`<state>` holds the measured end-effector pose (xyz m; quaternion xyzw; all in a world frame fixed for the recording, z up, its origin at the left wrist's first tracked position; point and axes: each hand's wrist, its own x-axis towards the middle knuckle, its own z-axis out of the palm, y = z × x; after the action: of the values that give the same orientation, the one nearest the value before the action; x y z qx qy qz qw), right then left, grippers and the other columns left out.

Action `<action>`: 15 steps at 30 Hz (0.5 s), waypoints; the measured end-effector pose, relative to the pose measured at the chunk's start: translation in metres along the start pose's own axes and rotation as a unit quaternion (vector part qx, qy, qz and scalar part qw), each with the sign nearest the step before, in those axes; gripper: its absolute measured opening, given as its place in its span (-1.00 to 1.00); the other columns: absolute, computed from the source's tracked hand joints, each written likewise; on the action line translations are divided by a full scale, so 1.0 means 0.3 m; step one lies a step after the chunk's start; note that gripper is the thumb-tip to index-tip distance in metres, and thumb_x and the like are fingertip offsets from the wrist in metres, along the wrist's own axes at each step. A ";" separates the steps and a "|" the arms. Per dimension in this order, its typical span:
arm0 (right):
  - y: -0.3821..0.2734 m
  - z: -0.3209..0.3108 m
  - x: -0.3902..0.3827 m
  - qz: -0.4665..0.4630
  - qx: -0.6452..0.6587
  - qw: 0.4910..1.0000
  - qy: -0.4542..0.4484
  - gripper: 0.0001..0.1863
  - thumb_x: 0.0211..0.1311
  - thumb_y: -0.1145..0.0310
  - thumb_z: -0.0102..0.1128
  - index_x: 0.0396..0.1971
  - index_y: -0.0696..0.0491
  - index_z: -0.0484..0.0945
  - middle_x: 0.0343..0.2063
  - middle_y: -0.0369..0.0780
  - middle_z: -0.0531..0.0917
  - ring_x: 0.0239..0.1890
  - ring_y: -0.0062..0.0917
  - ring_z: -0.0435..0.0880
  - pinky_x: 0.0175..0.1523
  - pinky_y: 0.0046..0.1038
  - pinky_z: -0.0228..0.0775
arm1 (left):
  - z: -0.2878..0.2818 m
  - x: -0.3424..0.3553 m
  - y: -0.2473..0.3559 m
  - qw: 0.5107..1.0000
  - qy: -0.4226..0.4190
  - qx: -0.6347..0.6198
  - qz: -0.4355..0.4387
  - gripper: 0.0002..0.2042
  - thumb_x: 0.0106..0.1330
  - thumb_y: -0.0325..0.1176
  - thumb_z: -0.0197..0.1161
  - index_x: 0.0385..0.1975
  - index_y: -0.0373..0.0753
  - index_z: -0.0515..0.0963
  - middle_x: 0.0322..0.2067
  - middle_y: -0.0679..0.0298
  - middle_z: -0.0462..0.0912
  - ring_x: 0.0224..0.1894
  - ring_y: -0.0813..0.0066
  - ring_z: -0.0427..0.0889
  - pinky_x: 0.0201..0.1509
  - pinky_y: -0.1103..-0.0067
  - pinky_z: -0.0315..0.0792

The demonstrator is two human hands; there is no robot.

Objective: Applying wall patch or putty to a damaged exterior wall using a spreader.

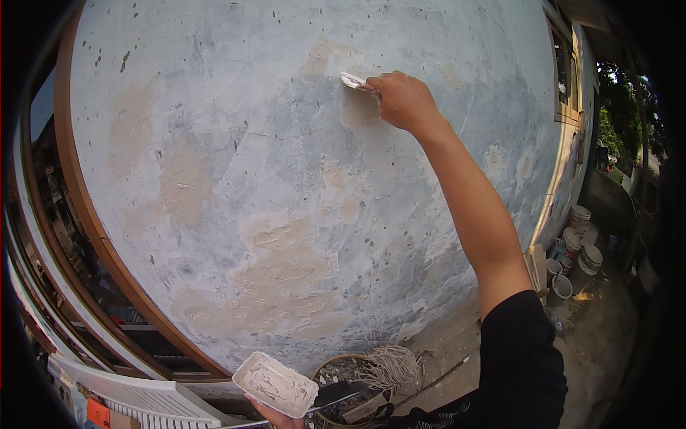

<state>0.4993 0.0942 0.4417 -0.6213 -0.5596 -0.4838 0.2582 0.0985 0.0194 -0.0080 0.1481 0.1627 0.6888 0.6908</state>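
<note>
My right hand [401, 100] is closed round a putty knife [353, 81] whose blade carries white putty. The arm is stretched up, and the blade is at the upper middle of the pale blue wall [271, 129], beside a small beige patch. Whether the blade touches the wall, I cannot tell. Low in the view, my left hand [275, 415] grips a shallow rectangular tub [275, 384] from below, its inside smeared with pinkish-white putty. Most of that hand's fingers are hidden under the tub. Dried-looking putty patches [279, 268] spread over the lower wall.
A wood-framed window [78, 179] borders the wall on the left, above a white plastic chair [143, 393]. Below stands a round container [336, 372] of debris with a stringy mop head [389, 368] beside it. Several paint buckets [589, 259] stand at the far right.
</note>
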 end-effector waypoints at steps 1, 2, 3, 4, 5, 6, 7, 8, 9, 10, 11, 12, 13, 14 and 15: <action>-0.008 0.006 -0.019 -0.001 0.000 1.000 -0.003 -0.65 0.09 0.53 0.09 -0.17 -0.10 0.71 -0.30 -0.16 0.73 -0.22 -0.20 0.71 -0.15 -0.21 0.57 | -0.013 -0.001 -0.005 1.000 0.003 0.000 -0.002 -0.29 0.41 0.35 -0.25 0.42 0.01 0.20 0.32 0.24 0.38 0.25 0.04 0.46 0.29 0.05 0.38; -0.017 0.012 -0.039 -0.019 -0.003 1.000 -0.020 -0.66 0.09 0.53 0.10 -0.17 -0.10 0.71 -0.32 -0.16 0.73 -0.22 -0.20 0.70 -0.16 -0.21 0.56 | -0.023 0.002 -0.010 1.000 -0.002 -0.006 -0.008 -0.28 0.41 0.35 -0.25 0.42 0.01 0.19 0.33 0.24 0.37 0.26 0.03 0.45 0.29 0.05 0.37; -0.020 0.003 -0.057 -0.036 -0.009 0.999 -0.039 -0.66 0.09 0.52 0.10 -0.17 -0.10 0.71 -0.33 -0.17 0.72 -0.21 -0.21 0.70 -0.16 -0.22 0.56 | -0.012 -0.003 -0.015 1.000 -0.008 -0.013 -0.017 -0.28 0.41 0.35 -0.26 0.42 0.01 0.19 0.34 0.23 0.36 0.27 0.03 0.44 0.30 0.05 0.36; -0.016 -0.012 -0.067 -0.036 -0.011 0.998 -0.043 -0.66 0.09 0.52 0.10 -0.17 -0.10 0.71 -0.33 -0.17 0.72 -0.21 -0.21 0.70 -0.16 -0.22 0.56 | -0.010 -0.004 -0.017 1.000 -0.005 -0.013 -0.021 -0.28 0.41 0.35 -0.26 0.42 0.01 0.19 0.34 0.23 0.36 0.27 0.03 0.44 0.30 0.05 0.36; -0.006 -0.033 -0.074 -0.021 -0.018 0.996 -0.087 -0.64 0.08 0.52 0.10 -0.14 -0.11 0.70 -0.34 -0.18 0.73 -0.21 -0.20 0.70 -0.16 -0.21 0.55 | -0.009 -0.003 -0.017 0.999 -0.004 -0.021 -0.026 -0.28 0.41 0.35 -0.26 0.42 0.01 0.19 0.34 0.23 0.36 0.27 0.02 0.44 0.30 0.05 0.36; 0.000 -0.051 -0.074 -0.005 -0.024 0.992 -0.127 -0.62 0.08 0.52 0.09 -0.11 -0.11 0.70 -0.34 -0.18 0.73 -0.21 -0.20 0.70 -0.16 -0.21 0.55 | -0.009 -0.001 -0.014 0.999 -0.005 -0.029 -0.027 -0.28 0.41 0.35 -0.27 0.43 0.01 0.18 0.34 0.23 0.35 0.27 0.02 0.44 0.30 0.05 0.36; 0.006 -0.064 -0.075 -0.006 -0.023 0.992 -0.126 -0.62 0.08 0.52 0.09 -0.11 -0.11 0.70 -0.34 -0.18 0.73 -0.21 -0.20 0.70 -0.16 -0.21 0.55 | -0.009 -0.008 -0.010 0.999 -0.004 -0.029 -0.026 -0.28 0.41 0.35 -0.27 0.43 0.01 0.18 0.34 0.23 0.35 0.27 0.02 0.44 0.30 0.05 0.36; 0.011 -0.076 -0.076 0.030 0.028 0.994 -0.100 -0.63 0.12 0.50 0.11 -0.07 -0.09 0.68 -0.29 -0.16 0.73 -0.18 -0.19 0.69 -0.11 -0.21 0.53 | -0.009 -0.018 -0.004 1.000 -0.003 -0.021 -0.022 -0.28 0.41 0.35 -0.28 0.43 0.01 0.18 0.34 0.23 0.35 0.27 0.02 0.44 0.30 0.05 0.36; 0.024 -0.087 -0.075 0.066 0.077 0.992 -0.073 -0.64 0.15 0.48 0.14 -0.03 -0.06 0.66 -0.24 -0.13 0.73 -0.14 -0.18 0.68 -0.05 -0.21 0.52 | -0.003 -0.026 -0.001 1.000 -0.004 -0.015 -0.018 -0.28 0.42 0.35 -0.29 0.42 0.01 0.19 0.34 0.23 0.35 0.27 0.02 0.44 0.30 0.05 0.36; 0.044 -0.088 -0.063 0.065 0.077 0.992 -0.070 -0.64 0.15 0.48 0.14 -0.03 -0.06 0.66 -0.24 -0.13 0.73 -0.14 -0.18 0.68 -0.05 -0.21 0.52 | 0.004 -0.034 0.001 1.000 -0.005 -0.016 -0.016 -0.28 0.42 0.35 -0.29 0.42 0.01 0.19 0.34 0.23 0.35 0.27 0.02 0.44 0.30 0.05 0.36; 0.068 -0.083 -0.041 0.078 0.094 0.992 -0.019 -0.58 0.11 0.49 0.11 -0.01 -0.08 0.66 -0.24 -0.11 0.73 -0.16 -0.16 0.68 -0.08 -0.22 0.53 | 0.014 -0.042 0.002 1.000 -0.001 -0.018 -0.018 -0.28 0.42 0.35 -0.30 0.42 0.01 0.19 0.34 0.23 0.35 0.27 0.02 0.44 0.30 0.05 0.36; 0.086 -0.077 -0.024 0.092 0.111 0.989 0.032 -0.53 0.06 0.50 0.08 0.01 -0.11 0.66 -0.23 -0.09 0.73 -0.18 -0.14 0.69 -0.10 -0.23 0.54 | 0.018 -0.047 0.009 1.000 0.005 -0.019 -0.020 -0.28 0.42 0.36 -0.31 0.42 0.01 0.19 0.34 0.24 0.35 0.27 0.02 0.44 0.30 0.05 0.36; 0.105 -0.071 -0.010 0.092 0.112 0.989 0.033 -0.53 0.06 0.50 0.08 0.01 -0.11 0.66 -0.23 -0.09 0.73 -0.18 -0.14 0.69 -0.10 -0.23 0.54 | 0.020 -0.050 0.015 1.000 0.004 -0.018 -0.019 -0.28 0.42 0.36 -0.31 0.42 0.01 0.19 0.34 0.24 0.35 0.27 0.02 0.44 0.30 0.05 0.36; 0.124 -0.064 0.003 0.097 0.145 0.984 0.044 -0.55 0.06 0.49 0.09 0.01 -0.09 0.66 -0.22 -0.07 0.73 -0.16 -0.13 0.68 -0.09 -0.23 0.54 | 0.022 -0.052 0.020 1.000 0.015 -0.024 -0.015 -0.28 0.42 0.35 -0.31 0.42 0.02 0.19 0.34 0.24 0.35 0.27 0.02 0.44 0.30 0.05 0.37; 0.121 -0.053 0.010 0.100 0.184 0.976 0.054 -0.56 0.06 0.48 0.11 0.00 -0.07 0.66 -0.21 -0.05 0.72 -0.15 -0.11 0.67 -0.08 -0.23 0.53 | 0.017 -0.059 0.028 0.999 0.029 -0.029 -0.006 -0.29 0.42 0.35 -0.31 0.42 0.02 0.19 0.34 0.25 0.35 0.27 0.02 0.44 0.30 0.05 0.37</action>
<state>0.5284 0.0731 0.4588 -0.5889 -0.5591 -0.3778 0.4450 0.0932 0.0019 0.0006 0.1069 0.1633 0.6930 0.6940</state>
